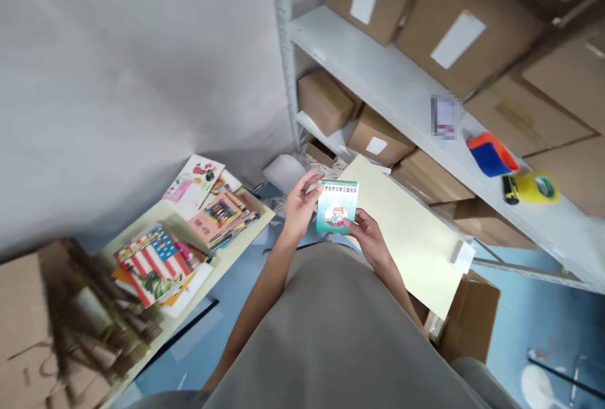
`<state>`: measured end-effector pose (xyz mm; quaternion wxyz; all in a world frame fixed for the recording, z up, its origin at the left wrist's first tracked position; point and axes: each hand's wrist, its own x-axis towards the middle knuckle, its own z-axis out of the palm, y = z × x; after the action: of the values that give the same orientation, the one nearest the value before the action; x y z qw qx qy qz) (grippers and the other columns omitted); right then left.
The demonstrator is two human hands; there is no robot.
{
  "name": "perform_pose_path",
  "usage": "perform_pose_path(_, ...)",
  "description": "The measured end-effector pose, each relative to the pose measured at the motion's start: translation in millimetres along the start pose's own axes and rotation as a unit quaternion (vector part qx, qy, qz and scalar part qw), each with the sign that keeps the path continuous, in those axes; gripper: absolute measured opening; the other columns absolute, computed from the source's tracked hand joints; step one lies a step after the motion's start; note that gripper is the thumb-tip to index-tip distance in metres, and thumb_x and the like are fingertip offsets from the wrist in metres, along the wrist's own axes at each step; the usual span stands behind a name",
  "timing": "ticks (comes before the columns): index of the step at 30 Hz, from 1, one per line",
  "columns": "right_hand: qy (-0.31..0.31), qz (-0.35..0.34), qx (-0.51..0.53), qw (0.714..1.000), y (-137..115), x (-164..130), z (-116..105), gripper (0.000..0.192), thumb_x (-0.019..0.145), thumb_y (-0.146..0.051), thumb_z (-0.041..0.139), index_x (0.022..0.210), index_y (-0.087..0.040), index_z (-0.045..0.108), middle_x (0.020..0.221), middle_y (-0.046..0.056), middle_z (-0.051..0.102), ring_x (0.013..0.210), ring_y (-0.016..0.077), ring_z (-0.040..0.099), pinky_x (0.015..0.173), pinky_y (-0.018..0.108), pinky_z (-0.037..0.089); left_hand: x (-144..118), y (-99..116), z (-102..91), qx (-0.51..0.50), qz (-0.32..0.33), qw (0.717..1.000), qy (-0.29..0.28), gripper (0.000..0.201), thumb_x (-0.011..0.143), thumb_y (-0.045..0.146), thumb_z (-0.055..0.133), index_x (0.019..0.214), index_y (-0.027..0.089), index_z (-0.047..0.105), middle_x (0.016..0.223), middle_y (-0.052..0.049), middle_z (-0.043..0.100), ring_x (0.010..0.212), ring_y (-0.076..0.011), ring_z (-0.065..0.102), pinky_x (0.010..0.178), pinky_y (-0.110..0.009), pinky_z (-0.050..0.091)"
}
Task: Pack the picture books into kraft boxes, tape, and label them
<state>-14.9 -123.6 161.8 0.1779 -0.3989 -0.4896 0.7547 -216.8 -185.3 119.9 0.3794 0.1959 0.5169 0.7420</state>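
Grey shirt (331, 333) fills six o'clock, left hand (300, 204) pinching teal booklet (336, 207) at its ten, right hand (371, 239) gripping its four, apparently so the cover reads upright.

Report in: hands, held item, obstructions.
Left grip, right grip: both closed on small teal-and-white rectangular paper booklet. Illustrated cover showing. Obstructing view: only fingertips at its edges.

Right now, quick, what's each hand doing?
Left hand: closed on the upper-left corner of a small rectangular teal-and-white paper booklet with a cartoon cover.
Right hand: closed on the same booklet's lower-right side, thumb on the cover.
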Motion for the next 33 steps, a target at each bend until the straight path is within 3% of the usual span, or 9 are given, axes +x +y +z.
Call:
perform_pose_path(3, 0.058, -0.041, 0.041, 0.997, -4, -11, -49, 0.053, 0.082, -0.06, 0.102, 0.117, -0.03, 0.076, 0.127, 0.005, 0.086, 0.119, 0.0302, 0.08, 0.092, 0.041, 0.07, 3, -18, 56.0, -0.01, -0.069, 0.994, -0.086, 0.072, 0.091, 0.07, 0.092, 0.145, 0.026, 0.078, 0.148, -0.015, 0.081, 0.139, -0.0348, 0.077, 0.113, -0.046, 0.064)
perform_pose_path(7, 0.128, -0.073, 0.067, 0.987, -12, -22, -101, 0.056, 0.078, -0.063, 0.103, 0.111, -0.03, 0.072, 0.123, 0.005, 0.086, 0.119, 0.03, 0.079, 0.091, 0.041, 0.07, -7, -38, 111.1, 0.027, -0.135, 0.977, -0.165, 0.065, 0.084, 0.073, 0.097, 0.121, 0.021, 0.088, 0.129, -0.014, 0.088, 0.128, -0.0365, 0.081, 0.113, -0.048, 0.065)
perform_pose_path(13, 0.148, -0.084, 0.08, 0.982, -17, -33, -140, 0.054, 0.08, -0.066, 0.1, 0.11, -0.03, 0.073, 0.119, 0.006, 0.086, 0.123, 0.032, 0.078, 0.095, 0.044, 0.07, -24, -55, 145.9, 0.074, -0.151, 0.974, -0.153, 0.062, 0.078, 0.072, 0.1, 0.11, 0.021, 0.089, 0.113, -0.011, 0.089, 0.109, -0.0309, 0.084, 0.101, -0.043, 0.068)
perform_pose_path(17, 0.156, -0.1, 0.08, 0.979, -6, -29, -144, 0.06, 0.083, -0.069, 0.096, 0.122, -0.03, 0.073, 0.124, 0.008, 0.086, 0.122, 0.0333, 0.079, 0.099, 0.048, 0.068, -28, -59, 152.3, 0.094, -0.138, 0.977, -0.134, 0.061, 0.076, 0.069, 0.102, 0.11, 0.02, 0.089, 0.108, -0.01, 0.089, 0.103, -0.0282, 0.083, 0.099, -0.042, 0.068)
perform_pose_path(20, 0.26, -0.148, 0.024, 0.954, 6, -24, -142, 0.069, 0.086, -0.067, 0.092, 0.139, -0.03, 0.069, 0.141, 0.014, 0.08, 0.131, 0.0356, 0.076, 0.108, 0.054, 0.066, -32, -60, 158.6, 0.119, -0.117, 0.981, -0.097, 0.06, 0.076, 0.065, 0.103, 0.112, 0.019, 0.088, 0.107, -0.009, 0.089, 0.103, -0.0282, 0.083, 0.098, -0.043, 0.068)
perform_pose_path(22, 0.34, -0.201, -0.055, 0.917, 10, -23, -141, 0.061, 0.09, -0.061, 0.09, 0.139, -0.031, 0.072, 0.155, 0.015, 0.073, 0.147, 0.0365, 0.067, 0.124, 0.06, 0.057, -37, -61, 163.9, 0.129, -0.101, 0.983, -0.078, 0.06, 0.077, 0.064, 0.102, 0.113, 0.019, 0.088, 0.11, -0.009, 0.089, 0.106, -0.0293, 0.083, 0.099, -0.043, 0.068)
perform_pose_path(25, 0.345, -0.249, -0.134, 0.895, 7, -27, -137, 0.032, 0.101, -0.055, 0.08, 0.125, -0.033, 0.081, 0.152, 0.013, 0.076, 0.153, 0.0357, 0.062, 0.136, 0.063, 0.045, -50, -62, 170.6, 0.148, -0.076, 0.984, -0.069, 0.06, 0.08, 0.065, 0.1, 0.115, 0.018, 0.088, 0.116, -0.011, 0.089, 0.108, -0.0303, 0.084, 0.102, -0.046, 0.069)
perform_pose_path(28, 0.297, -0.241, -0.104, 0.918, 0, -30, -129, 0.034, 0.106, -0.058, 0.074, 0.128, -0.034, 0.083, 0.148, 0.012, 0.077, 0.144, 0.0351, 0.069, 0.119, 0.056, 0.062, -65, -62, 172.1, 0.216, -0.012, 0.974, -0.062, 0.053, 0.09, 0.063, 0.094, 0.122, 0.021, 0.088, 0.12, -0.01, 0.089, 0.108, -0.0296, 0.084, 0.108, -0.049, 0.068)
perform_pose_path(33, 0.289, -0.204, -0.042, 0.934, -2, -25, -109, 0.072, 0.087, -0.066, 0.094, 0.146, -0.032, 0.07, 0.151, 0.014, 0.071, 0.134, 0.0346, 0.073, 0.093, 0.043, 0.071, -78, -62, 166.8, 0.348, 0.158, 0.92, -0.083, 0.03, 0.102, 0.05, 0.084, 0.125, 0.031, 0.088, 0.13, -0.011, 0.087, 0.124, -0.033, 0.083, 0.118, -0.054, 0.065)
